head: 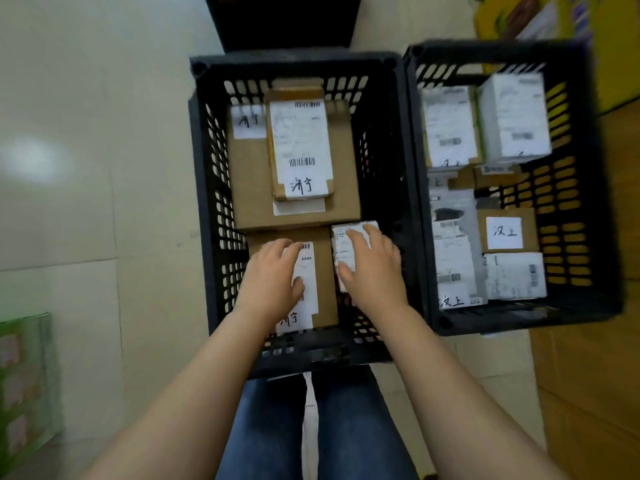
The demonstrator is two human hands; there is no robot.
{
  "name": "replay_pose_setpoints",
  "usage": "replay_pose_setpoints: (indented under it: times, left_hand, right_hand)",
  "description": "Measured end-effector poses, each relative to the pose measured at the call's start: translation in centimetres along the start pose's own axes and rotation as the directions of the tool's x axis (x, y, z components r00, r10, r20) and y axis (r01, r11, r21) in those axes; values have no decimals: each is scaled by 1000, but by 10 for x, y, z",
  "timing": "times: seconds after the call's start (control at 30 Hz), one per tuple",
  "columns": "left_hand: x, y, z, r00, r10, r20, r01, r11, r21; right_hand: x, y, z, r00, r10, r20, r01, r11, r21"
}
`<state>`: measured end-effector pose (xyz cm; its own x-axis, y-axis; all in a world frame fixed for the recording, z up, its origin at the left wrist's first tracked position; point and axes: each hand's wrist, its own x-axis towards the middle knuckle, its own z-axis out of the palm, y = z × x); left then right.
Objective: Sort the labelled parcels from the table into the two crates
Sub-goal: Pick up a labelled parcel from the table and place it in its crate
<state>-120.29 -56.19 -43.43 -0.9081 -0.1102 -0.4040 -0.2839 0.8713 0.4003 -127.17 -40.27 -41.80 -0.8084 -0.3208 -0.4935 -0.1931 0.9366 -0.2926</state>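
Two black slatted crates stand side by side on the floor. The left crate [204, 188] holds a large cardboard box [249, 188] with a narrower labelled box [299, 147] lying on it. At the near end lie a brown labelled parcel [323, 271] and a small white parcel [349, 244]. My left hand [272, 275] rests flat on the brown parcel. Fingers spread, my right hand [372, 268] lies over the small white parcel. The right crate [595, 202] is packed with several white and brown labelled parcels [504, 232].
Pale floor tiles spread to the left, with a green carton [24, 375] at the lower left. A brown wooden surface [588, 393] runs along the right side. A dark object [284, 19] stands beyond the left crate. Yellow packaging [571, 15] sits at the top right.
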Motion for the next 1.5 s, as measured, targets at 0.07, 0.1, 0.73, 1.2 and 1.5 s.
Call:
replay_pose_setpoints:
  times: [0.07,0.1,0.73,1.2,1.5]
  left_hand:
    - [-9,15,-33,996,2,-89,-3,1000,-6]
    - [-13,22,-49,991,5,-132,-5,1000,-1]
    - [-214,111,-249,564,-251,-787,347,936,-49]
    - [-505,95,-236,-107,-518,-849,760,508,-406]
    - [-711,124,-175,-277,-494,-824,878,218,-426]
  right_hand:
    - [-11,-13,-34,998,-59,-24,59,998,27]
    - [-17,-19,-50,996,-84,-37,85,996,33]
    - [-153,-160,-265,578,-798,-170,798,596,-89]
    - [-364,-335,-194,-194,-974,116,974,-206,-97]
    - [-560,-385,-117,-617,-761,203,767,-639,-65]
